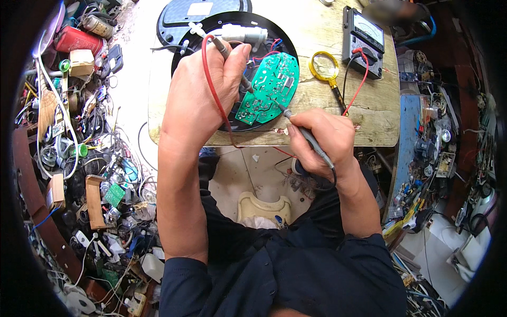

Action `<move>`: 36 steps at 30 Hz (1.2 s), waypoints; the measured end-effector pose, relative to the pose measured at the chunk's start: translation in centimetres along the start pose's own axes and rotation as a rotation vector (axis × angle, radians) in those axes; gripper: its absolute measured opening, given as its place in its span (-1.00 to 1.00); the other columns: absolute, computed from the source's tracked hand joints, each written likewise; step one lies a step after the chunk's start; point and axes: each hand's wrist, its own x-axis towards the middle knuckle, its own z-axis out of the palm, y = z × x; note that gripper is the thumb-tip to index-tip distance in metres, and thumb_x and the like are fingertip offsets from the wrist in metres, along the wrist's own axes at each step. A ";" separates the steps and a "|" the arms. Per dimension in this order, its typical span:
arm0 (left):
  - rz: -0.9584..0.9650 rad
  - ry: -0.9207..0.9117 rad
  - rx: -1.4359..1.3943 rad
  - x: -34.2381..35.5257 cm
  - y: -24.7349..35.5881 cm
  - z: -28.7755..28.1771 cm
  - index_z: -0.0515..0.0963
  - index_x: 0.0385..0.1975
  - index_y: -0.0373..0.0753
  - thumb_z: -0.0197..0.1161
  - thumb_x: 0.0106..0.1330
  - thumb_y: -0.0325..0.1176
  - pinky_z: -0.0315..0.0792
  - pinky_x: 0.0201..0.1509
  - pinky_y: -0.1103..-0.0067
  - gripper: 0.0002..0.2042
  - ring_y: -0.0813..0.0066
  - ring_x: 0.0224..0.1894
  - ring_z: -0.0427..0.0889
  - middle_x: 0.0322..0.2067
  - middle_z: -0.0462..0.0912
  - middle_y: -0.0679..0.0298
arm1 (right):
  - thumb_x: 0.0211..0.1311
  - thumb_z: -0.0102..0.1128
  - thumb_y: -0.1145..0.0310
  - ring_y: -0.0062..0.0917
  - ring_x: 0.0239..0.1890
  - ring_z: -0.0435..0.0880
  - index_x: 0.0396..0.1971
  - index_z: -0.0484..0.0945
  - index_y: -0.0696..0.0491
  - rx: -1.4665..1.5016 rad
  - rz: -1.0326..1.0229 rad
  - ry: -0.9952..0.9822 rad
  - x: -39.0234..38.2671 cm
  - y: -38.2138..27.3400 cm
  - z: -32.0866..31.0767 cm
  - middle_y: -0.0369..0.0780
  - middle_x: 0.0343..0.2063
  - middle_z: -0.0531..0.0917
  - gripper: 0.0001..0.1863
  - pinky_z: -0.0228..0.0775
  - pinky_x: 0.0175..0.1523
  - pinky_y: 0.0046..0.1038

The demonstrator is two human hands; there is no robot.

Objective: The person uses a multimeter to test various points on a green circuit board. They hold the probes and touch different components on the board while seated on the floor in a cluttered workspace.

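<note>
A green circuit board (272, 87) lies in a round black appliance housing (269, 24) on the wooden table. My left hand (203, 87) is closed around a grey test probe (246, 83) with a red lead; its tip points down at the board's left part. Between the fingers of my right hand (325, 140) is another grey test probe (306, 134) with a black lead, its tip at the board's lower middle. Whether either tip touches metal I cannot tell. An analog multimeter (364, 42) stands at the far right, with red and black leads plugged in.
A yellow-rimmed magnifying glass (324, 66) lies between the board and the multimeter. Behind the housing is a black lid (200, 13). Heaps of electronic parts (113, 185) and cables crowd the left, and more parts (433, 137) the right. Below the table edge sits a cream stool (264, 206).
</note>
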 end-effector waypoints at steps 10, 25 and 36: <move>0.017 0.004 0.073 0.0 -0.2 0.1 0.61 -0.20 -0.39 0.26 0.59 -0.35 0.57 -0.46 0.21 -0.81 -0.11 -0.46 0.75 -0.50 0.70 -0.08 | 0.04 0.44 0.65 -0.28 -0.53 0.76 -0.26 0.64 0.13 -0.008 0.000 -0.011 0.2 -0.1 -0.2 -0.14 -0.50 0.73 -0.75 0.56 -0.43 -0.33; -0.022 0.009 0.050 0.1 0.1 0.1 0.62 -0.29 -0.38 0.26 0.60 -0.30 0.54 -0.47 0.22 -0.74 -0.10 -0.50 0.73 -0.57 0.65 -0.09 | 0.04 0.45 0.64 -0.27 -0.50 0.76 -0.26 0.65 0.13 -0.009 0.018 -0.022 0.2 -0.1 -0.3 -0.15 -0.48 0.73 -0.76 0.58 -0.40 -0.32; -0.200 -0.035 -0.034 0.0 1.3 0.0 0.51 -0.48 -0.21 0.12 0.73 -0.05 0.23 -0.53 0.56 -0.52 0.64 -0.65 0.41 -0.72 0.45 0.39 | 0.09 0.44 0.60 -0.25 -0.50 0.74 -0.29 0.66 0.11 -0.003 0.055 -0.006 0.2 -0.3 -0.3 -0.15 -0.48 0.71 -0.81 0.57 -0.42 -0.27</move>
